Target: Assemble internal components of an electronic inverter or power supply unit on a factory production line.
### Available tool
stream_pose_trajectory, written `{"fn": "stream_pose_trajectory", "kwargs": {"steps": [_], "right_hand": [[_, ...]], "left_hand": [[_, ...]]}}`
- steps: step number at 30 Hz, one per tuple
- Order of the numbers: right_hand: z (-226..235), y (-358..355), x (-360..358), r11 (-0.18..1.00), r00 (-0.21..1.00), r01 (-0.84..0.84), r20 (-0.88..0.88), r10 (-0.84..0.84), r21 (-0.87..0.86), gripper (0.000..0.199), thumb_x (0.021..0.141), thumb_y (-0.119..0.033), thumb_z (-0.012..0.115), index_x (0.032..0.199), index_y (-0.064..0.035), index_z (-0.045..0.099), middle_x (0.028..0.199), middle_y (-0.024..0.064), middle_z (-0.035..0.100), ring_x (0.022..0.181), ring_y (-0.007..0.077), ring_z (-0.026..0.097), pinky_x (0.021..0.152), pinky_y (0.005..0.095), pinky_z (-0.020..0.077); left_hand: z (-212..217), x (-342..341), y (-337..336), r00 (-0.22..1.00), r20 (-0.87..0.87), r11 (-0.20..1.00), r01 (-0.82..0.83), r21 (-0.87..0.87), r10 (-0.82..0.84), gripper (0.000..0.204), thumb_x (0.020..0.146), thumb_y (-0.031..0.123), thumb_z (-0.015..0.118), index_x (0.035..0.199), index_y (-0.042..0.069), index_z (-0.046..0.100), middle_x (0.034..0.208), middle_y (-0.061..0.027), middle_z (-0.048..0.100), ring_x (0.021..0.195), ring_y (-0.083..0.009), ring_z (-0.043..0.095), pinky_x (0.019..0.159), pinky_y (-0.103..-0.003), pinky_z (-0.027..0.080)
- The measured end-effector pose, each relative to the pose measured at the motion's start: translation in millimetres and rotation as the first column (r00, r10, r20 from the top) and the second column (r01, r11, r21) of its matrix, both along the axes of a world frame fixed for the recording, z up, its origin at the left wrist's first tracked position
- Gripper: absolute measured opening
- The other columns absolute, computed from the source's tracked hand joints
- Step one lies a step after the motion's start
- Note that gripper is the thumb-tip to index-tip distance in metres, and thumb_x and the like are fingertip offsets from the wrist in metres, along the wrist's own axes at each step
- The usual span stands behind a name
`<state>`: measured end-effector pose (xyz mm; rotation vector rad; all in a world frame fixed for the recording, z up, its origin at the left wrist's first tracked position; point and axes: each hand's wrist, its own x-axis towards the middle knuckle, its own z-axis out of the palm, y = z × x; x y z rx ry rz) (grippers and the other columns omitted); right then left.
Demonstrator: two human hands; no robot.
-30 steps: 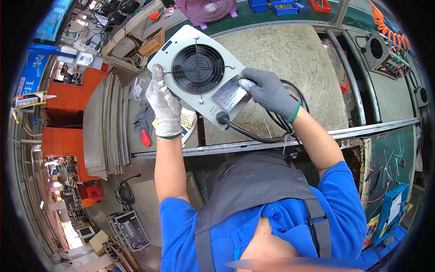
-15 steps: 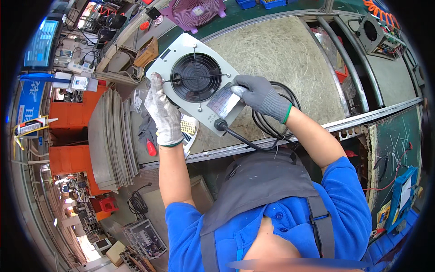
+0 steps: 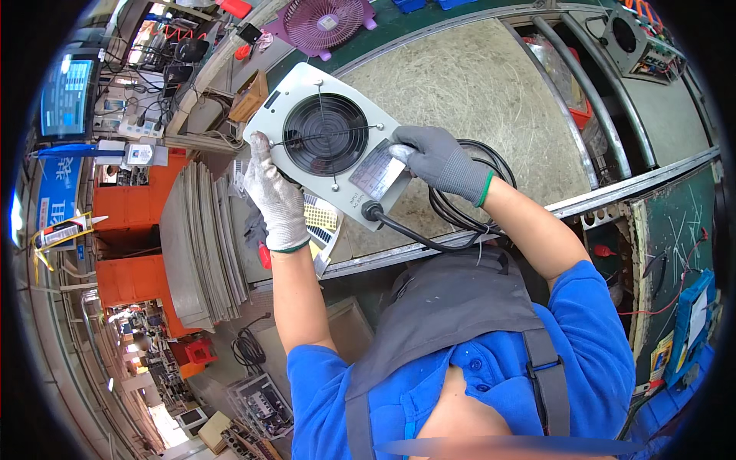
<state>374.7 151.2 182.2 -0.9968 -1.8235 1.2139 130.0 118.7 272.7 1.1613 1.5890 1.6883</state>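
Note:
A light grey metal box with a round black fan (image 3: 326,134) in its face lies tilted on the workbench (image 3: 460,100). Thin crossed rods span the fan opening. My left hand (image 3: 274,195), in a whitish knit glove, grips the box's left edge; its far fingers are hidden behind the box. On the lower right of the face is a silver printed label (image 3: 377,172). My right hand (image 3: 437,161), in a dark grey glove with a pale thumb tip, has its thumb on the label and its fingers bent at the box's edge. A black power cable (image 3: 429,244) leaves the near corner through a gland.
Beside the left wrist lies a sheet of yellow and black stickers (image 3: 320,222). A purple desk fan (image 3: 326,23) stands beyond the box. Metal rollers (image 3: 606,92) cross the bench at right. Stacked grey panels (image 3: 201,245) and orange bins (image 3: 126,207) are at left.
The view has shifted slightly, and the box sits a touch lower and further left in it. Both hands keep the same hold, with the right thumb still on the label.

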Motion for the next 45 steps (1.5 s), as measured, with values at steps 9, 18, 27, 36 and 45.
{"fn": "stream_pose_trajectory", "kwargs": {"steps": [9, 18, 27, 36, 45], "right_hand": [[7.1, -2.0, 2.2, 0.996, 0.993, 0.032, 0.112, -0.042, 0.085, 0.025, 0.095, -0.026, 0.063, 0.107, -0.0045, 0.068, 0.090, 0.0173, 0.069, 0.084, 0.0332, 0.068, 0.078, 0.0422, 0.0527], [35.4, -5.4, -4.3, 0.983, 0.873, 0.056, 0.469, -0.135, 0.177, 0.035, 0.091, -0.042, 0.067, 0.101, -0.0091, 0.069, 0.092, 0.0132, 0.073, 0.088, 0.0304, 0.072, 0.077, 0.0464, 0.0552], [47.9, -0.3, 11.2, 0.643, 0.716, -0.630, -0.647, 0.263, -0.436, 0.030, 0.093, -0.025, 0.068, 0.112, -0.0012, 0.068, 0.095, 0.0135, 0.075, 0.077, 0.0156, 0.074, 0.067, 0.0258, 0.0588], [-64.5, -9.5, 49.1, 0.974, 0.974, 0.219, -0.071, -0.215, 0.057, 0.062, 0.102, -0.040, 0.056, 0.150, -0.0017, 0.045, 0.147, 0.0257, 0.053, 0.139, 0.0333, 0.051, 0.113, 0.0390, 0.0402], [-189.1, -83.8, 138.5, 0.800, 0.513, -0.570, 0.841, 0.170, 0.186, 0.097, 0.076, -0.049, 0.079, 0.157, -0.0176, 0.037, 0.156, 0.0175, 0.042, 0.149, 0.0342, 0.034, 0.122, 0.0588, 0.0178]], "left_hand": [[1.4, 2.7, -0.5, 0.996, 0.085, 0.999, 0.024, 0.026, -0.026, 0.049, 0.106, 0.039, 0.057, 0.119, -0.007, 0.068, 0.103, -0.0109, 0.071, 0.091, -0.0113, 0.065, 0.081, -0.028, 0.054], [2.7, 2.7, -1.2, 0.987, -0.161, 0.999, -0.003, 0.041, 0.009, 0.049, 0.109, 0.037, 0.053, 0.116, -0.008, 0.069, 0.102, -0.0117, 0.072, 0.089, -0.0117, 0.064, 0.080, -0.029, 0.053], [2.4, 2.1, -1.6, 0.971, -0.232, 0.998, -0.065, -0.016, 0.060, 0.050, 0.110, 0.037, 0.051, 0.121, -0.009, 0.066, 0.104, -0.0101, 0.071, 0.092, -0.0145, 0.064, 0.082, -0.032, 0.053], [-23.4, 54.8, -36.3, 0.959, 0.240, 0.986, 0.124, 0.110, -0.148, 0.022, 0.100, 0.014, 0.059, 0.116, 0.000, 0.065, 0.113, -0.0077, 0.068, 0.096, -0.0128, 0.057, 0.083, -0.027, 0.044], [-33.8, 88.9, -39.6, 0.991, 0.085, 0.979, 0.118, -0.167, -0.105, 0.043, 0.099, 0.038, 0.068, 0.078, 0.001, 0.064, 0.058, -0.0026, 0.051, 0.054, -0.0082, 0.047, 0.049, -0.030, 0.038]]}}
